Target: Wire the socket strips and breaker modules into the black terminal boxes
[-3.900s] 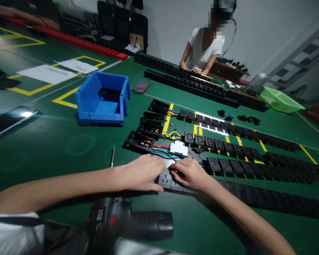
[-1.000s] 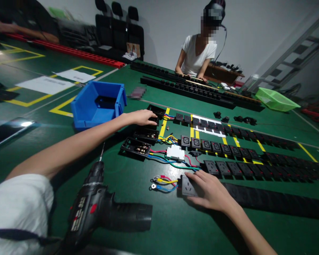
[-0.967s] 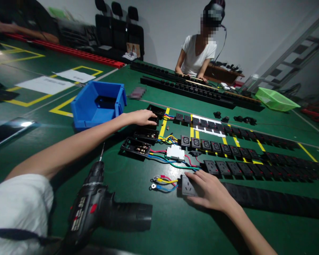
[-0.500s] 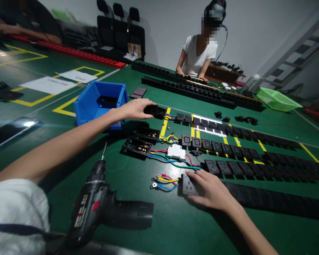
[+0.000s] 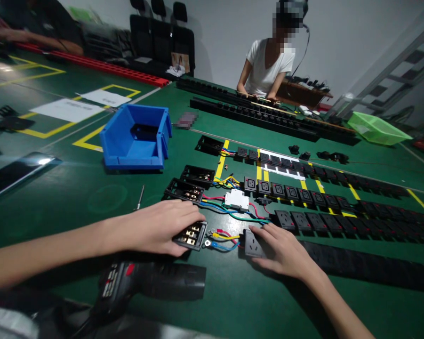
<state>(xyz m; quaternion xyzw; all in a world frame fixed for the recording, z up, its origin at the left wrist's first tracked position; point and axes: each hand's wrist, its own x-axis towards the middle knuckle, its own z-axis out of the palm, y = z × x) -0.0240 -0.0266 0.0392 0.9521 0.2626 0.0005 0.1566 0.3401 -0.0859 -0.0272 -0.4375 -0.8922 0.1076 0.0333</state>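
Observation:
My left hand (image 5: 162, 226) lies over a black open-frame part with brass terminals (image 5: 191, 234) on the green table, fingers curled round its left end. Just right of it lie red, yellow and blue wires with ring lugs (image 5: 220, 238), which run to a black socket module (image 5: 252, 243). My right hand (image 5: 284, 250) rests on that module with fingers flat, at the left end of a long black socket strip (image 5: 367, 266).
A black cordless drill (image 5: 151, 282) lies near my body. Beyond my hands are two more black frames (image 5: 188, 184), a white breaker (image 5: 236, 199) with wires, rows of sockets (image 5: 317, 200), a blue bin (image 5: 137, 136) and a green tray (image 5: 377, 129). A person in white works at the far side.
My left hand picked a black frame part from the far row by the blue bin and brought it back beside the wire lugs. My right hand stayed on the socket module.

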